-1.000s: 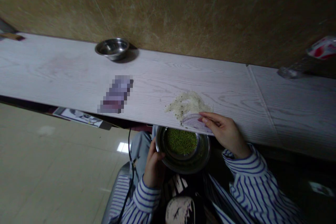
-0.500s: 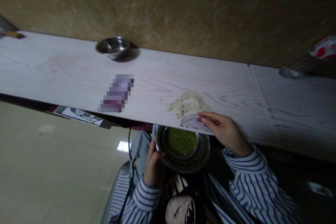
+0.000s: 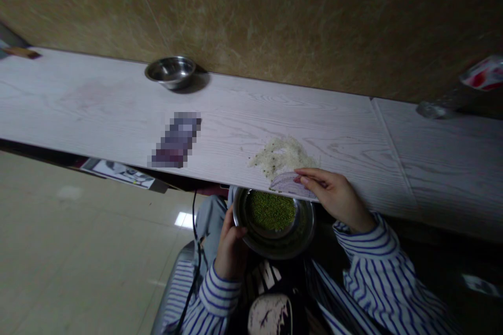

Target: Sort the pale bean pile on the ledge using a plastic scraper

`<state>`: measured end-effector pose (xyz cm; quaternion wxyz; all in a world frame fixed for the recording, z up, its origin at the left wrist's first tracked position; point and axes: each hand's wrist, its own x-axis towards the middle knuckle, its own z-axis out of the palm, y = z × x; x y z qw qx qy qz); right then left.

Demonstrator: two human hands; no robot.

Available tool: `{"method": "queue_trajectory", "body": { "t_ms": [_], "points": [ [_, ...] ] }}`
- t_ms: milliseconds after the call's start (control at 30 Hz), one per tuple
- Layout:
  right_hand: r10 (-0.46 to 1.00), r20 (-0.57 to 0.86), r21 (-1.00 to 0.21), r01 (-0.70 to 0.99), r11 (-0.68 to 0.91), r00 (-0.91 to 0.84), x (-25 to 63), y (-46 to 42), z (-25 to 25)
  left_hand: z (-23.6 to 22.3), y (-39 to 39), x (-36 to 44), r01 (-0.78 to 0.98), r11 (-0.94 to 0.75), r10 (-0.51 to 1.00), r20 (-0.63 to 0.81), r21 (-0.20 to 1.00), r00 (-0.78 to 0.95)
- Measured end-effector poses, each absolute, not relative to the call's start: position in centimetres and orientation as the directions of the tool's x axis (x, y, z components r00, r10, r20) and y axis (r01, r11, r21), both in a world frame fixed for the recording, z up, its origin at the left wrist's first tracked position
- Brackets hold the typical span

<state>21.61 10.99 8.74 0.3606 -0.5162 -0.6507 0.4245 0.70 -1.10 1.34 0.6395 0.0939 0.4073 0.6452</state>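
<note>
Two bare hands, each closed on something. Left hand: forearm raised from below, wrist bent, fingers curled over the rim of a large steel bowl, clamped on it just below the table edge. Right hand: reaching out over the table, palm down, fingers together, clamped on one half-moon slice of red onion at the table edge, around 12 to 1 o'clock from the bowl's centre. Two blue-striped sleeves, one on each arm.

Inside the one large bowl, a mound of mung beans, too many and too small to count. Touching the onion slice at 12 o'clock, one pale crumbly heap, its material too fine to tell. On the pale wood-grain table, farther out at 11 o'clock, one blurred flat object, then one small steel bowl near the wall. At 2 o'clock, far off, one red-and-white packet beside one glassy object, both past the table's back edge.

Close by at 9 o'clock, one light blue trouser knee and one black cable. At 6 o'clock, one black printed T-shirt. Beyond, a tiled floor at 9 o'clock and a mottled brown wall at 12 o'clock.
</note>
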Motion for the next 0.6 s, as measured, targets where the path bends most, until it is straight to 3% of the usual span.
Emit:
{"method": "queue_trajectory", "body": {
  "t_ms": [233, 600],
  "points": [
    [0.971, -0.02, -0.938, 0.34, 0.064, -0.238, 21.1, 10.3, 9.2, 1.5, -1.0, 0.8, -0.753, 0.155, 0.886, -0.426, 0.64, -0.18],
    [0.991, 0.049, -0.931, 0.355, 0.092, -0.127, 21.4, 10.6, 9.8, 0.8, -1.8, -0.3, -0.722, 0.131, 0.885, -0.408, 0.679, -0.223]
  ]
}}
